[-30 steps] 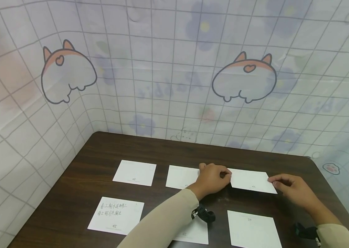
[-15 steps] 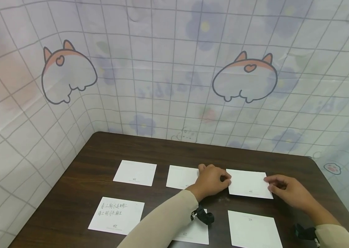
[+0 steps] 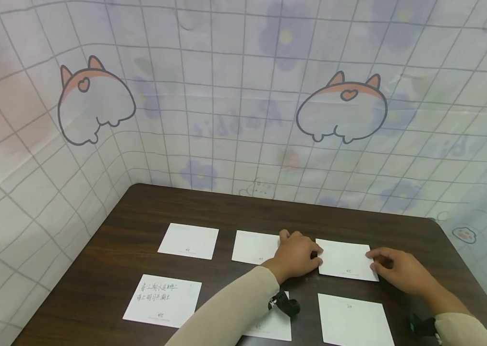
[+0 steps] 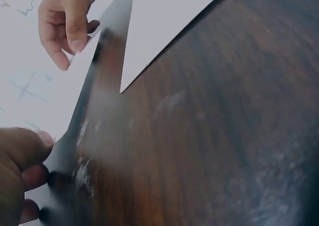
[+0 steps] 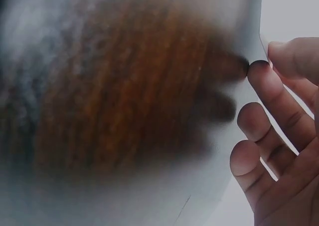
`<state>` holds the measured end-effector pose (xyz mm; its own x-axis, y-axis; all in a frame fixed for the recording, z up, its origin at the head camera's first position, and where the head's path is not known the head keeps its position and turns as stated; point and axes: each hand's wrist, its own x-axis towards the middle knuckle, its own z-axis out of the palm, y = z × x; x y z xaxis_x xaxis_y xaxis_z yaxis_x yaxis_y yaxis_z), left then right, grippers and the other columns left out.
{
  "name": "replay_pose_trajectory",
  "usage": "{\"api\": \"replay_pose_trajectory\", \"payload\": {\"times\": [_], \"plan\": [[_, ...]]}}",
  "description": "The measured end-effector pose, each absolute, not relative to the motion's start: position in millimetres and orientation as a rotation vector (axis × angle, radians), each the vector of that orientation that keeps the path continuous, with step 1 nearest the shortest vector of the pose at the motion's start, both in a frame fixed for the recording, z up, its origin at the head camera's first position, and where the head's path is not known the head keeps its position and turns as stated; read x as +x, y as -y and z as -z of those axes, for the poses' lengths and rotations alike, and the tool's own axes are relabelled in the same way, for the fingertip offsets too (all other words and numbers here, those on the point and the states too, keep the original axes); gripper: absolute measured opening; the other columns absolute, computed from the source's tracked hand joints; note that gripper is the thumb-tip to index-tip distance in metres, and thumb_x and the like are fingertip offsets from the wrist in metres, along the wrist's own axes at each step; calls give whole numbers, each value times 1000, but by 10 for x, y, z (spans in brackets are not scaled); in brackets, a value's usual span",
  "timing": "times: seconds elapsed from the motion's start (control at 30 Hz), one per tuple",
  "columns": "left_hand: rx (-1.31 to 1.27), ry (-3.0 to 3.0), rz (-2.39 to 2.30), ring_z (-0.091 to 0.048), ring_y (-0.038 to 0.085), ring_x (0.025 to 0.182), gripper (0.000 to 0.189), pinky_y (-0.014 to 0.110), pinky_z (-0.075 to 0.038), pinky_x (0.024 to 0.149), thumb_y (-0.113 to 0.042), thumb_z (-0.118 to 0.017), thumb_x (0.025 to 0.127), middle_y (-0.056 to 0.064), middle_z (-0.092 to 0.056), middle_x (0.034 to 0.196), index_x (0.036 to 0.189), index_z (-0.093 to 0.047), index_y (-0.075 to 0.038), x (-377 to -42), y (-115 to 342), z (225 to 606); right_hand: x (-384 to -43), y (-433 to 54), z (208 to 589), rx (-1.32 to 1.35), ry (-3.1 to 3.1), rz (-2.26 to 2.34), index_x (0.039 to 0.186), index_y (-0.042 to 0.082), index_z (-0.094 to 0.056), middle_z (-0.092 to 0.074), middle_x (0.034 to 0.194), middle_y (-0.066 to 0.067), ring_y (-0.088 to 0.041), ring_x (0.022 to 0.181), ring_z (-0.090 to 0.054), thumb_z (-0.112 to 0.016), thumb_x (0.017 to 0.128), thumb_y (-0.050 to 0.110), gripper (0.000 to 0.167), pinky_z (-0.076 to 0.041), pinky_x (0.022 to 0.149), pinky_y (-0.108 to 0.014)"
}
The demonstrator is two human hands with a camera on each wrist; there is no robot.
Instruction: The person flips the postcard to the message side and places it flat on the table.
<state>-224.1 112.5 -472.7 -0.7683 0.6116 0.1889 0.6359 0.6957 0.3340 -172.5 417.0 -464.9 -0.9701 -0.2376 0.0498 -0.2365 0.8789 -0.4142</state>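
A white card (image 3: 344,257) with a small printed mark lies level at the back right, just over or on the tabletop; the head view cannot tell which. My left hand (image 3: 294,254) pinches its left edge, and my right hand (image 3: 401,270) pinches its right edge. In the right wrist view, thumb and forefinger of the right hand (image 5: 284,96) meet at the card's corner, the other fingers loosely bent. The left wrist view has the left thumb (image 4: 30,143) on the edge. Under the left hand, a second card (image 3: 252,246) is partly covered.
On the dark wooden table (image 3: 109,250) lie a back-left card (image 3: 188,241), a handwritten card (image 3: 163,302) at front left, a card (image 3: 271,327) partly beneath the left sleeve, and a front-right card (image 3: 356,319). A patterned curtain (image 3: 226,96) encloses the table's back and sides.
The held card has come slightly nearer and to the left, now lined up straighter with its row. The right hand moved left and down with it; the left hand barely shifted.
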Motion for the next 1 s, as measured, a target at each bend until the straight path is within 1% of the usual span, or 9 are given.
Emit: {"api": "replay_pose_trajectory", "payload": {"times": [0.23, 0.4, 0.53, 0.67, 0.73, 0.77, 0.83, 0.93, 1.0], "plan": [[-1012, 2856, 532, -54, 8, 101, 24, 42, -25, 88, -41, -72, 95, -22, -69, 113, 118, -78, -36, -2225, -1142, 4743, -1728, -4133, 4644, -362, -3027, 650, 119, 10, -71, -67, 94, 6, -13, 83, -60, -74, 94, 18, 27, -52, 69, -35], [-1019, 2855, 492, -52, 7, 99, 20, 41, -26, 86, -41, -72, 95, -21, -68, 108, 112, -80, -35, -2223, -1142, 4757, -1731, -4126, 4631, -366, -3009, 639, 119, 10, -71, -65, 90, 7, -12, 78, -56, -74, 94, 18, 26, -49, 67, -33], [-1020, 2860, 469, -52, 7, 101, 18, 41, -27, 86, -42, -70, 95, -21, -66, 106, 108, -81, -35, -2222, -1127, 4754, -1749, -4124, 4628, -398, -2999, 631, 116, 10, -73, -62, 87, 9, -10, 77, -54, -74, 94, 17, 24, -48, 67, -33], [-1022, 2865, 469, -51, 6, 102, 18, 41, -27, 87, -42, -69, 96, -21, -66, 107, 108, -81, -36, -2220, -1106, 4745, -1771, -4122, 4646, -416, -2991, 605, 112, 10, -74, -61, 85, 11, -9, 76, -52, -73, 93, 15, 21, -48, 69, -34], [-1029, 2871, 477, -51, 6, 103, 19, 40, -27, 87, -42, -68, 97, -21, -66, 109, 111, -80, -36, -2214, -1099, 4733, -1770, -4123, 4660, -403, -2991, 599, 113, 11, -74, -61, 85, 11, -9, 76, -52, -73, 93, 16, 21, -47, 69, -33], [-1034, 2875, 484, -52, 6, 104, 21, 40, -27, 87, -41, -67, 98, -21, -66, 110, 114, -78, -35, -2210, -1093, 4721, -1767, -4127, 4663, -391, -2989, 606, 113, 11, -74, -61, 85, 10, -10, 76, -53, -73, 93, 17, 21, -47, 68, -33], [-1048, 2878, 513, -53, 6, 105, 26, 40, -28, 88, -39, -65, 99, -21, -65, 106, 123, -74, -33, -2214, -1083, 4714, -1755, -4127, 4652, -367, -3000, 610, 114, 9, -74, -62, 87, 8, -12, 78, -55, -73, 94, 19, 22, -48, 69, -35], [-1071, 2874, 552, -54, 6, 107, 33, 40, -31, 92, -37, -62, 102, -22, -63, 99, 134, -66, -31, -2237, -1052, 4718, -1740, -4140, 4621, -326, -3018, 626, 115, 8, -73, -67, 93, 5, -18, 83, -61, -72, 96, 23, 24, -53, 72, -43], [-1090, 2864, 565, -54, 6, 106, 35, 40, -33, 95, -36, -61, 103, -23, -59, 92, 137, -63, -30, -2258, -1022, 4737, -1728, -4150, 4597, -308, -3031, 630, 116, 6, -72, -69, 96, 1, -23, 88, -65, -72, 97, 23, 26, -55, 75, -50]]}}
